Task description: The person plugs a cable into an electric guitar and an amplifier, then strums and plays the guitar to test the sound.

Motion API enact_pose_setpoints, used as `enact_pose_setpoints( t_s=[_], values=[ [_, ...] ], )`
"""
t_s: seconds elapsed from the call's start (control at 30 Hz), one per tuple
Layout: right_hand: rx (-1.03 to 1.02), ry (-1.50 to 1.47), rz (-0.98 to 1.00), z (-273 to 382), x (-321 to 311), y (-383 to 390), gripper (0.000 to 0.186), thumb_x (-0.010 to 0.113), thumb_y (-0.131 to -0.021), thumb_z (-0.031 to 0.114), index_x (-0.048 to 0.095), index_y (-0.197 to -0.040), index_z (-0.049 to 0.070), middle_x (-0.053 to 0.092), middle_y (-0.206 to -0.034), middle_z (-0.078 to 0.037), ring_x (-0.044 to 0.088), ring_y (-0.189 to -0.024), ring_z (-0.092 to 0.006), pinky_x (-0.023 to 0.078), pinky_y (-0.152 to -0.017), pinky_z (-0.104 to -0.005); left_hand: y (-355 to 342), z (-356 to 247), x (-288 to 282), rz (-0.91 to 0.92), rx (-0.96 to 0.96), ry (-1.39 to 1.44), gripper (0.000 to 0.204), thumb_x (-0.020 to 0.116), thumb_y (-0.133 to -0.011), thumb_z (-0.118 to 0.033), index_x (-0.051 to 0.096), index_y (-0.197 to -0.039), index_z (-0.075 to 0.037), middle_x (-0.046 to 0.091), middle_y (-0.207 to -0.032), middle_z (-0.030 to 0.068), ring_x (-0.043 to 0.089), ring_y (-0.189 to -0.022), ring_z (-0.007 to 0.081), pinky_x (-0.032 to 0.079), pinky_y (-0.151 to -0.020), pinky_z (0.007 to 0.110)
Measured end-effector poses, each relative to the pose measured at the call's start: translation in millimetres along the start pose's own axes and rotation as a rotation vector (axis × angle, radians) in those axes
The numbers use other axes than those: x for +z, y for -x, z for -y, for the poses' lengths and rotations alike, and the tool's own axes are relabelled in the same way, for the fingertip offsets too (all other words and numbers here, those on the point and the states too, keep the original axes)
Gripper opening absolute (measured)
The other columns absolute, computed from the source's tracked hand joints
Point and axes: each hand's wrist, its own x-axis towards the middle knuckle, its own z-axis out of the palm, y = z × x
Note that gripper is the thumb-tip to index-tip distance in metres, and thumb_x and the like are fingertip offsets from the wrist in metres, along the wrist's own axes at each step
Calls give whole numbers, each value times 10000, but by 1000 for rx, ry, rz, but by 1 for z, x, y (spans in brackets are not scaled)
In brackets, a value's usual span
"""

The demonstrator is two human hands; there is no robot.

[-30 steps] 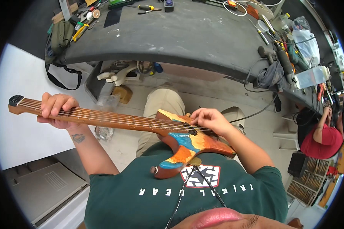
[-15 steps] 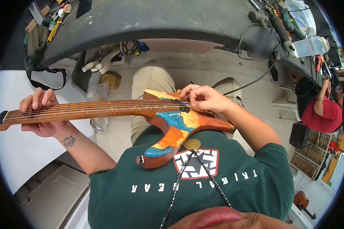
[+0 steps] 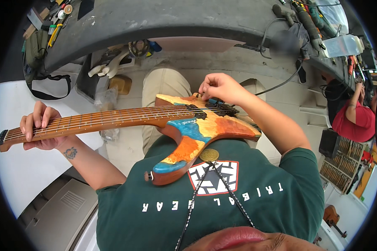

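Observation:
A headless electric guitar [image 3: 222, 127] with a body in blue, yellow and orange wood lies across my lap, its neck pointing left. My left hand [image 3: 40, 127] is wrapped round the neck close to its far left end, fingertips on the strings. Beyond the strings, at the body's far edge, my right hand [image 3: 222, 88] has its thumb and index finger pinched together. A small dark knob sits beside those fingertips; what they hold is hidden. Two dark pickups and the black bridge [image 3: 223, 109] show under the strings. A strap button sticks out of the lower horn.
Ahead runs a dark curved workbench [image 3: 155, 25], with tools at both ends. A clear plastic bottle [image 3: 342, 47] lies at its right. A green bag [image 3: 37, 50] with a black strap hangs at left, above a white panel [image 3: 16, 146]. Another person in a red shirt [image 3: 356, 119] works at far right.
My right hand has moved off the strings to the body's far edge, uncovering the bridge. My left hand still grips the neck, which has dipped slightly toward me.

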Motion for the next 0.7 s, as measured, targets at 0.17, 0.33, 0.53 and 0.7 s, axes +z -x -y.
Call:
enact_pose_setpoints(
  t_s=[0.17,0.33,0.53,0.7],
  values=[
    [-346,30,284,0,10,24,102,644,-924,68,627,-824,49,646,-1360,-165,624,-1259,-261,485,-1102,-426,0,1,1,-19,17,-14,343,983,-754,-254,718,-952,-162,770,-897,-135,530,-911,108,523,-805,245],
    [-206,-189,249,-25,8,18,147,691,-929,83,625,-810,29,629,-1368,-146,619,-1232,-230,497,-1036,-384,-3,4,2,-64,-30,36,357,994,-731,-260,714,-925,-155,762,-874,-131,522,-902,112,529,-803,254],
    [-52,-222,10,-4,15,8,74,638,-956,16,615,-887,29,679,-1226,-164,736,-1028,-213,605,-953,-358,7,18,3,-18,-110,92,362,984,-746,-306,698,-915,-162,756,-868,-123,507,-947,117,513,-840,277],
    [-84,-156,33,-18,10,6,71,656,-947,32,605,-898,33,680,-1225,-153,712,-1090,-234,585,-990,-379,13,13,1,-2,-115,71,362,955,-791,-351,690,-953,-165,772,-901,-110,491,-982,118,495,-847,275]
  ],
)
